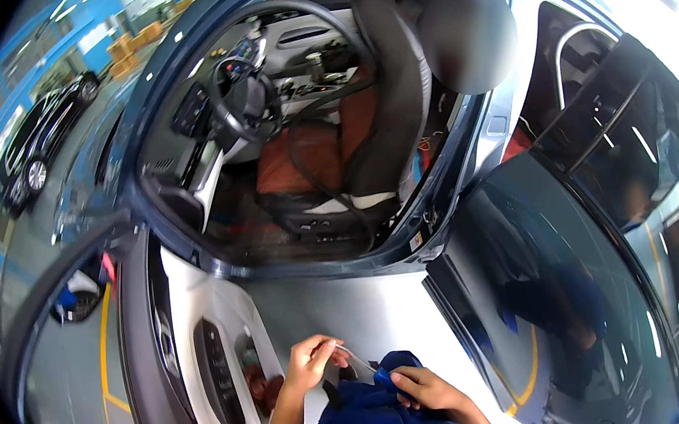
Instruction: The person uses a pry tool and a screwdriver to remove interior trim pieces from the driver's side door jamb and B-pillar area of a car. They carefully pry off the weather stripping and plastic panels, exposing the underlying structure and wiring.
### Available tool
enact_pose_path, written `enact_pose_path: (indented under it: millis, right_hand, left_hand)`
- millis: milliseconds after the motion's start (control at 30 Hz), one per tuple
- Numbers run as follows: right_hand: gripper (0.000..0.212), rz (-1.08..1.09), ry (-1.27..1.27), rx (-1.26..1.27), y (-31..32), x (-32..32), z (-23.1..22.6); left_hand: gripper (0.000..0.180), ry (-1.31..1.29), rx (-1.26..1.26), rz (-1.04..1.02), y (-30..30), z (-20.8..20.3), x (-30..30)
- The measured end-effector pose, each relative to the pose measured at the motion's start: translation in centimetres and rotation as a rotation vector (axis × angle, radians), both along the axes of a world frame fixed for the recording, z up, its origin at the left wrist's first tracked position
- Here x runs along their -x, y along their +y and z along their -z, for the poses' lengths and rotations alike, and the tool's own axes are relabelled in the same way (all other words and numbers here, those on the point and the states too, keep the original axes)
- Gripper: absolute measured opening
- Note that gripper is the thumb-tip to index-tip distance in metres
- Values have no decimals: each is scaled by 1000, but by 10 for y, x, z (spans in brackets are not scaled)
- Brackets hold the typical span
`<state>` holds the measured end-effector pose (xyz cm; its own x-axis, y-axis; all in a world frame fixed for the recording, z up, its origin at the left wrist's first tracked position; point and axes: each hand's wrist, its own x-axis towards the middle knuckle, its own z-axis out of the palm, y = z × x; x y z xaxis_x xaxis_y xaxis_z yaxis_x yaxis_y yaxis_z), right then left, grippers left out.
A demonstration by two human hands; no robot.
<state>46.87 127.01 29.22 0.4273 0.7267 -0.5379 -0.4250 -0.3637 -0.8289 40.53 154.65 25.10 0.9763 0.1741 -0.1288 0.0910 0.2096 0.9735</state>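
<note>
In front of my body, a slim tool with a thin light shaft (357,356) and a blue handle (383,377), like a screwdriver, spans both hands. The blue end is gripped by my right hand (423,386), thumb on top. My left hand (311,363) pinches the shaft's other end between thumb and fingers. Its exact tip is hidden by the fingers. Both hands are low over my blue work clothes, outside the open driver's doorway of a dark car. Inside it are a steering wheel (246,99) and a brown and black driver's seat (299,159).
The open front door (226,361) stands to my left, its switch panel (221,379) facing me. A dark sill (329,267) edges the doorway ahead. On my right is the glossy rear door (519,224). A black car (39,147) is parked at the far left.
</note>
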Motion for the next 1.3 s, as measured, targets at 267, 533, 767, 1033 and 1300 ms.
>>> enact_pose_path:
  millis: [267, 533, 767, 1033, 1300]
  right_hand:
    - [45, 407, 144, -309, 54, -121, 13]
    - [44, 774, -60, -340, 99, -243, -8]
    - [49, 1282, -185, -252, 166, -316, -20]
    - [49, 1550, -328, -162, 201, -359, -18]
    - [51, 1651, -287, -242, 215, -372, -8]
  left_hand:
    - [21, -81, 48, 286, 28, -8, -224]
    - [31, -220, 85, 355, 18, -8, -408]
    - [44, -477, -272, 456, -10, 11, -570]
    - [69, -655, -421, 749, -35, 5, -629]
    - [69, -643, -360, 835, -45, 7, -637]
